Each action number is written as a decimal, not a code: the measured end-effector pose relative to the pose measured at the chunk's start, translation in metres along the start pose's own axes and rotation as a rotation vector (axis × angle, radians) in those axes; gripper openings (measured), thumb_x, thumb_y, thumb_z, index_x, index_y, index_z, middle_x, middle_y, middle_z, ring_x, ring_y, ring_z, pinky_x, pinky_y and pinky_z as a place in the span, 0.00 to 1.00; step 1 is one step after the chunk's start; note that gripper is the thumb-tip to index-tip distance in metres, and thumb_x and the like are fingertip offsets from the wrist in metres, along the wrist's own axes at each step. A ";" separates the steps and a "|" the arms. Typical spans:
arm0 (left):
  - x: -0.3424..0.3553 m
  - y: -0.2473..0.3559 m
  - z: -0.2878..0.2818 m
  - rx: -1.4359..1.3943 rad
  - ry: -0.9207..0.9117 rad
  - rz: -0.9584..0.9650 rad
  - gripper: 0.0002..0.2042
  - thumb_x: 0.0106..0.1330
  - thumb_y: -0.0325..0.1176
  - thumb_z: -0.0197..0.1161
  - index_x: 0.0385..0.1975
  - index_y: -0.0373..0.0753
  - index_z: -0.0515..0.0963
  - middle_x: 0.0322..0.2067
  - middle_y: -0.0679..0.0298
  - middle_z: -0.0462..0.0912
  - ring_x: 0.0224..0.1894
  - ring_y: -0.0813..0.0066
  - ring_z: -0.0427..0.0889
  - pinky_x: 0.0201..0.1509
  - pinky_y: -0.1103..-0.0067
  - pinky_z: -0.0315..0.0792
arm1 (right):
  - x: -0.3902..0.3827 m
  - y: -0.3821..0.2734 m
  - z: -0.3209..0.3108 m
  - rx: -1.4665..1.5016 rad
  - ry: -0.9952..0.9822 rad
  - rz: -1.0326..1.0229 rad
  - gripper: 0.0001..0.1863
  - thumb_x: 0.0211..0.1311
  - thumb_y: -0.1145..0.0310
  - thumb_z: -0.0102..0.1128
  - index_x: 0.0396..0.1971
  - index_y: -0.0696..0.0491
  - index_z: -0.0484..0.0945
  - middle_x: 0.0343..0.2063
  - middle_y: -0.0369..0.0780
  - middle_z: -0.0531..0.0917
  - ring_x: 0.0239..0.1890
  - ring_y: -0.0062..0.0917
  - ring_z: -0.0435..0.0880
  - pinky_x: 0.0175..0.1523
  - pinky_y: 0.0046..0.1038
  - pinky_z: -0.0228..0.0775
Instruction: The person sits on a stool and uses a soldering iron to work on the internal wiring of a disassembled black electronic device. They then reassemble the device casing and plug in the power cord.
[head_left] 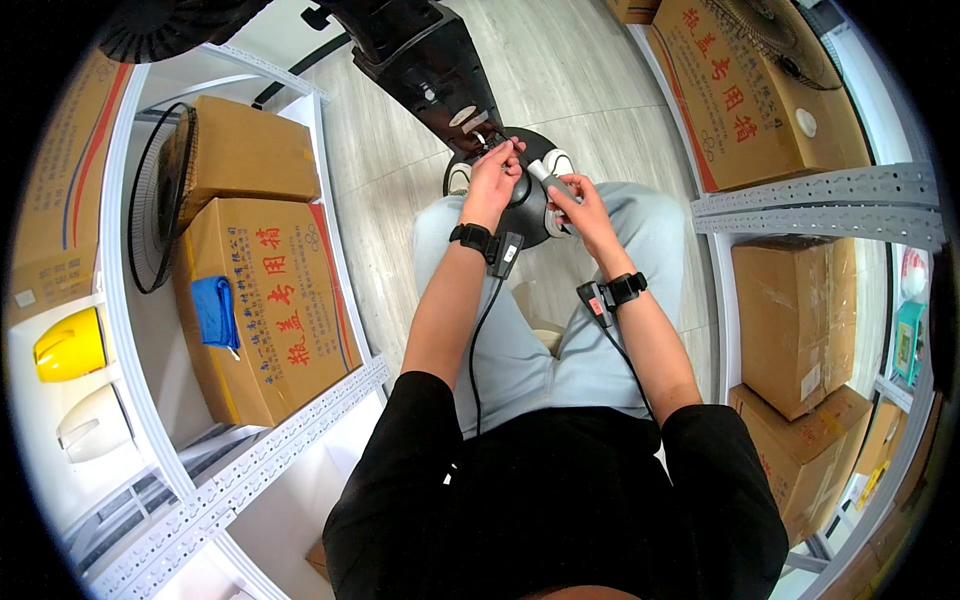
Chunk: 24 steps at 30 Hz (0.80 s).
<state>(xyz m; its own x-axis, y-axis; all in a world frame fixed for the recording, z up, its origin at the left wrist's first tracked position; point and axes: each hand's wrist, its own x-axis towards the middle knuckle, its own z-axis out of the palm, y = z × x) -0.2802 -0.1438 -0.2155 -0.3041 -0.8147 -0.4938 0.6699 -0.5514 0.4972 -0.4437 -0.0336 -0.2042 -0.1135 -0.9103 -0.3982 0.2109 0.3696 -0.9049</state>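
Observation:
In front of me stands a black upright fan body [432, 85], with a round black base [530, 232] on the floor between my feet. My left hand [493, 182] is at the lower end of the body. Its thumb and fingertips are pinched together, close to a thin dark strand; what they hold is too small to tell. A small grey-and-white cylindrical piece [541, 172] is held in my right hand [582, 210], between thumb and fingers, above the base. Its white end points up and left, toward my left hand.
Metal shelving [300, 430] on the left holds cardboard boxes [265, 310], a black fan grille [158, 200], a blue cloth pouch [214, 311] and a yellow container [70, 345]. More boxes [790, 320] fill the right shelving. Black cables [482, 330] run from both wristbands.

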 end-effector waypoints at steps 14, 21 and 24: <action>0.003 0.001 -0.003 0.049 0.036 0.002 0.10 0.71 0.29 0.59 0.46 0.28 0.77 0.37 0.58 0.81 0.26 0.85 0.69 0.28 0.87 0.64 | -0.002 -0.008 0.001 0.123 -0.022 0.195 0.21 0.65 0.60 0.65 0.51 0.57 0.73 0.37 0.39 0.82 0.32 0.19 0.82 0.31 0.21 0.75; 0.005 0.001 -0.002 0.068 0.017 0.020 0.10 0.70 0.27 0.60 0.45 0.28 0.78 0.38 0.56 0.81 0.26 0.84 0.70 0.27 0.87 0.65 | -0.001 0.004 -0.001 -0.049 -0.049 -0.041 0.21 0.69 0.56 0.60 0.51 0.58 0.73 0.34 0.37 0.83 0.31 0.19 0.83 0.31 0.21 0.75; 0.003 0.002 -0.002 0.061 0.039 0.015 0.10 0.70 0.27 0.60 0.45 0.28 0.78 0.38 0.56 0.81 0.26 0.84 0.70 0.27 0.87 0.65 | -0.006 -0.011 -0.004 0.134 -0.099 0.208 0.23 0.65 0.58 0.65 0.51 0.58 0.73 0.36 0.36 0.82 0.31 0.18 0.81 0.32 0.21 0.75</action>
<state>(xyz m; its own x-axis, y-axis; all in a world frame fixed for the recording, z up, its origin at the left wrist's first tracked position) -0.2784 -0.1474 -0.2170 -0.2672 -0.8161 -0.5125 0.6311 -0.5501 0.5470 -0.4488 -0.0317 -0.1926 0.0398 -0.8336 -0.5510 0.3474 0.5285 -0.7746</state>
